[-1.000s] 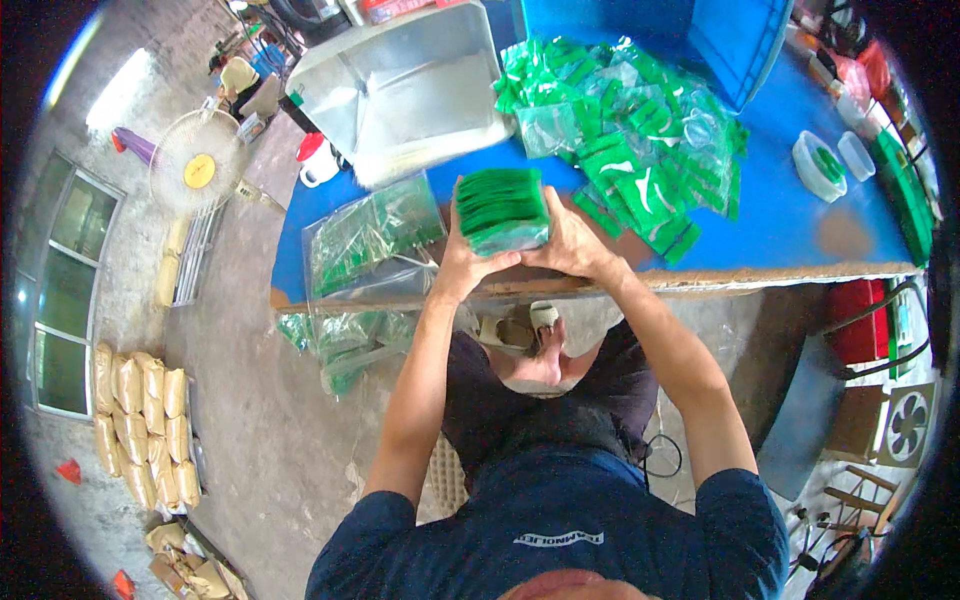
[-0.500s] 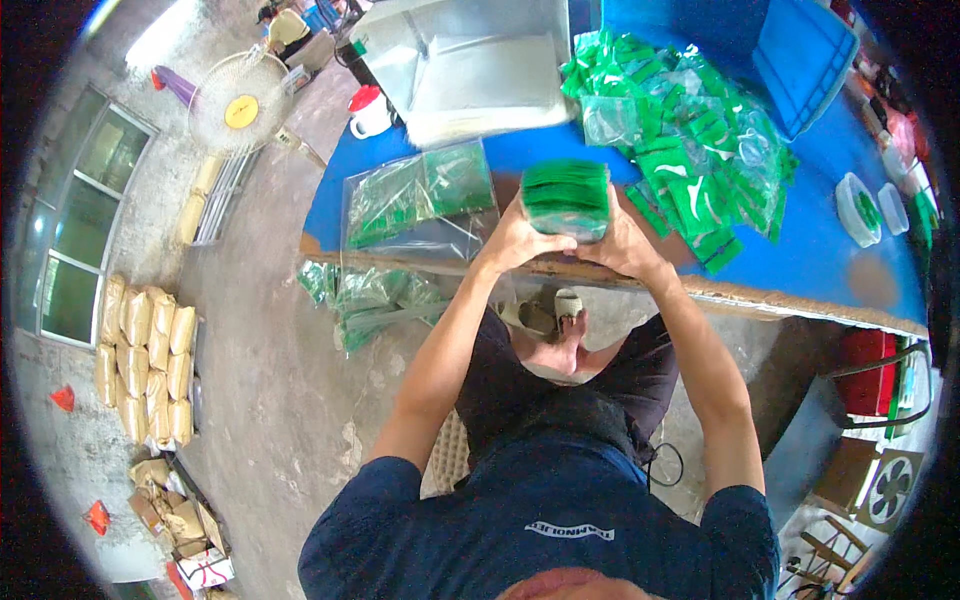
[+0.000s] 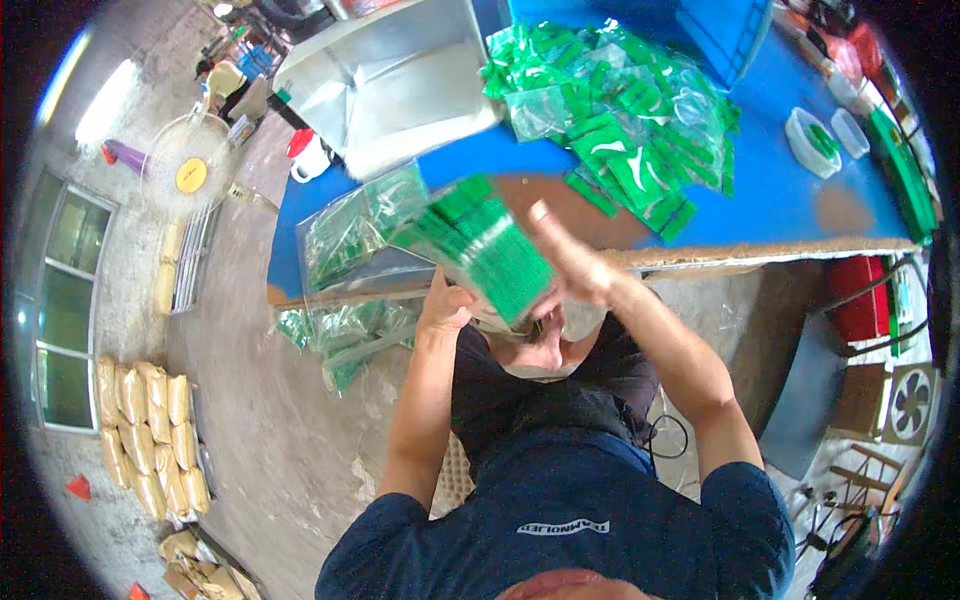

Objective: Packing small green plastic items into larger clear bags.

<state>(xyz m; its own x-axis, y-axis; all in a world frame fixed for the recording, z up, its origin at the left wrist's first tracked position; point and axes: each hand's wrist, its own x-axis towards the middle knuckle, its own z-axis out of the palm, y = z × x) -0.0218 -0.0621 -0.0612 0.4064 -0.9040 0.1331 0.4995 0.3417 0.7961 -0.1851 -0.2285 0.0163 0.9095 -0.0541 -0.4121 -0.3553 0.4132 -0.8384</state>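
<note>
A thick stack of green packets [image 3: 505, 255] tilts over the table's front edge, its far end fanned out and blurred. My left hand [image 3: 447, 302] is closed around the lower left side of the stack. On the other side my right hand [image 3: 575, 262] is open, fingers stretched out flat, beside the stack; whether it touches cannot be told. To the left lies a large clear plastic bag [image 3: 345, 235] with green packets in it. Across the table spreads a loose heap of green packets in clear film [image 3: 640, 110].
The blue table [image 3: 740, 215] has a worn front edge. On it stand a metal tray [image 3: 400, 95], a red-lidded white mug [image 3: 308, 158], a blue crate [image 3: 725, 35] and a small clear tub [image 3: 812, 143]. More bagged green packets [image 3: 360, 335] show below the edge. A fan [image 3: 188, 172] stands left.
The stack, held upright between both hands before, has tipped and come nearer my body in the left hand. My right hand has let go and opened. The view has shifted.
</note>
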